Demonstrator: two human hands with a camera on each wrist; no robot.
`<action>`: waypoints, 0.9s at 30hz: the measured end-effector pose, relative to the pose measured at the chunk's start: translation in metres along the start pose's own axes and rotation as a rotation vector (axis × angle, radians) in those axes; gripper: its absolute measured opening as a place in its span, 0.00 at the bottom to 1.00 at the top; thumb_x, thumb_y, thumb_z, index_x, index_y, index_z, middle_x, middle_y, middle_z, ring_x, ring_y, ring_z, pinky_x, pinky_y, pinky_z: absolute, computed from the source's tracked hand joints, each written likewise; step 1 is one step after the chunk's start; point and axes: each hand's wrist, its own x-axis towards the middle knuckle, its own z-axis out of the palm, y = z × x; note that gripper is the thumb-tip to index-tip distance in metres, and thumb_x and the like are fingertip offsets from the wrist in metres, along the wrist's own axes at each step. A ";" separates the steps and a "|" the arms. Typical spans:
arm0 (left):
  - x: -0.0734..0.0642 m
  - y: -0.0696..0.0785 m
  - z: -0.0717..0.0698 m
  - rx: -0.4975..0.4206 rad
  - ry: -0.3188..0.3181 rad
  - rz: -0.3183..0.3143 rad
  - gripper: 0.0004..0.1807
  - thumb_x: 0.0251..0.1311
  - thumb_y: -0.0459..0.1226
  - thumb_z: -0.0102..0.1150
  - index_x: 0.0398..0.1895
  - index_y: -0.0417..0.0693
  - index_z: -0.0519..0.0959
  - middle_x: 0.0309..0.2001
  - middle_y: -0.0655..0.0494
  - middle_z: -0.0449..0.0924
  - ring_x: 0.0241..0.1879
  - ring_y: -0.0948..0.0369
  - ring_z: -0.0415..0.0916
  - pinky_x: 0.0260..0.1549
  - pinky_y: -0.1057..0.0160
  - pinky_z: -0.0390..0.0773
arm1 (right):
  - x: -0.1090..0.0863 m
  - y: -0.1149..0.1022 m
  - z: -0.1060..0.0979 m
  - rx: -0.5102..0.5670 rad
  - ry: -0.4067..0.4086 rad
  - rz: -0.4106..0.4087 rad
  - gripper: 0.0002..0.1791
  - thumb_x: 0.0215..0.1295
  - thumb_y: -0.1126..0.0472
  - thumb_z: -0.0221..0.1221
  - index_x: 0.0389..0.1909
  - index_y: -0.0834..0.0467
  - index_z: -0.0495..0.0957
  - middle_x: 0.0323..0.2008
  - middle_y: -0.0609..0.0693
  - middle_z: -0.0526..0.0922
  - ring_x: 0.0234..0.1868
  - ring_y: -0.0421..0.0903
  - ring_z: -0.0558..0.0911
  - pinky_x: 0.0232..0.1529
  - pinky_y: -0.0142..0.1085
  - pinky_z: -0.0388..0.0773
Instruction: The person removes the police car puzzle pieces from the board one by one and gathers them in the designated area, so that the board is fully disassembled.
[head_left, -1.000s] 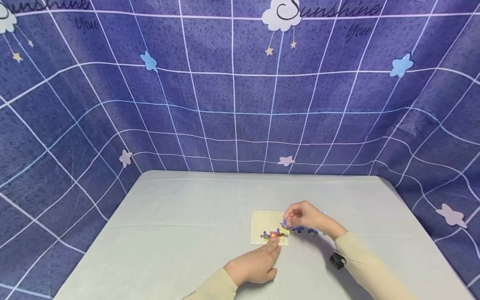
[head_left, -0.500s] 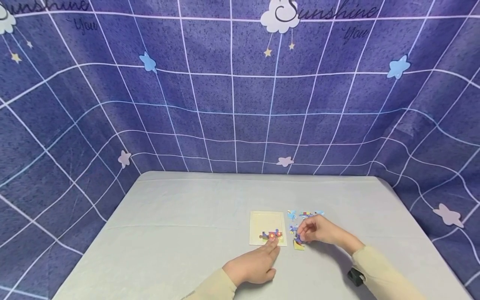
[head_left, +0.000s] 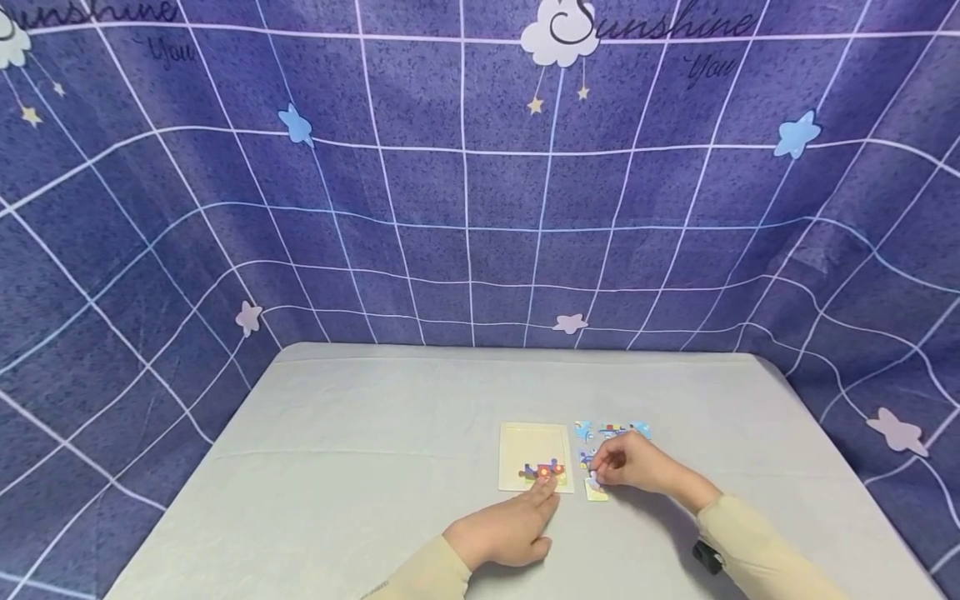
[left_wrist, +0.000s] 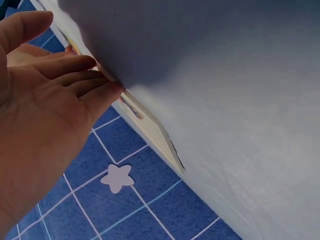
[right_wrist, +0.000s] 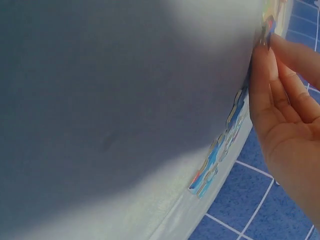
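In the head view, my left hand rests with straight fingers on the front part of a shallow cream puzzle tray. Its fingertips touch the red, blue and green joined jigsaw pieces lying in the tray. Just right of the tray, my right hand pinches a jigsaw piece between thumb and fingers; in the right wrist view this piece shows some blue and red. A pale yellow piece area shows below those fingertips; whether it belongs to the pinched piece I cannot tell.
Several loose blue jigsaw pieces lie on the grey-white tablecloth behind the right hand. Another small blue piece sits beside the tray's right edge. A blue grid-patterned curtain surrounds the table at the back and sides.
My right hand has moved from over the tray's right edge to the right and nearer, carrying a yellow-and-blue piece off the tray. The left hand has stayed in place.
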 end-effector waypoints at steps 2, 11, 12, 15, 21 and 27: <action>0.000 0.000 0.000 -0.016 0.003 -0.009 0.32 0.66 0.44 0.53 0.68 0.35 0.64 0.72 0.43 0.56 0.73 0.55 0.51 0.68 0.63 0.57 | 0.000 -0.002 0.001 -0.013 0.008 -0.009 0.06 0.51 0.76 0.65 0.31 0.68 0.82 0.25 0.54 0.83 0.26 0.35 0.79 0.30 0.30 0.81; -0.001 -0.002 0.001 -0.029 0.012 -0.004 0.33 0.65 0.45 0.53 0.68 0.34 0.64 0.72 0.42 0.55 0.73 0.55 0.51 0.68 0.65 0.56 | 0.002 -0.004 0.003 -0.059 0.007 -0.055 0.07 0.50 0.79 0.63 0.29 0.67 0.81 0.24 0.51 0.83 0.25 0.33 0.78 0.27 0.29 0.80; -0.001 -0.003 0.002 -0.030 0.011 -0.001 0.33 0.65 0.45 0.53 0.68 0.34 0.63 0.72 0.42 0.55 0.73 0.55 0.51 0.68 0.65 0.56 | 0.003 -0.004 0.003 -0.066 0.008 -0.058 0.07 0.50 0.79 0.62 0.29 0.67 0.82 0.25 0.51 0.83 0.25 0.33 0.78 0.27 0.29 0.80; -0.001 -0.001 0.001 -0.040 0.003 0.002 0.34 0.66 0.44 0.53 0.69 0.34 0.62 0.73 0.42 0.54 0.73 0.55 0.50 0.69 0.64 0.56 | 0.005 -0.006 0.000 -0.056 0.018 -0.042 0.07 0.52 0.78 0.62 0.31 0.67 0.82 0.27 0.53 0.84 0.26 0.35 0.79 0.28 0.30 0.81; -0.003 0.003 -0.001 -0.011 0.007 0.022 0.34 0.65 0.43 0.54 0.69 0.33 0.61 0.72 0.40 0.54 0.73 0.54 0.50 0.69 0.63 0.55 | 0.021 -0.016 -0.005 -0.023 0.036 0.000 0.07 0.58 0.73 0.62 0.38 0.68 0.82 0.33 0.57 0.86 0.33 0.43 0.83 0.37 0.30 0.81; 0.003 0.013 0.000 0.045 0.009 0.056 0.35 0.66 0.44 0.53 0.70 0.33 0.60 0.73 0.40 0.53 0.73 0.52 0.48 0.69 0.62 0.55 | 0.044 -0.018 0.008 0.088 -0.032 0.013 0.12 0.61 0.71 0.61 0.45 0.70 0.81 0.40 0.62 0.85 0.40 0.53 0.84 0.42 0.29 0.80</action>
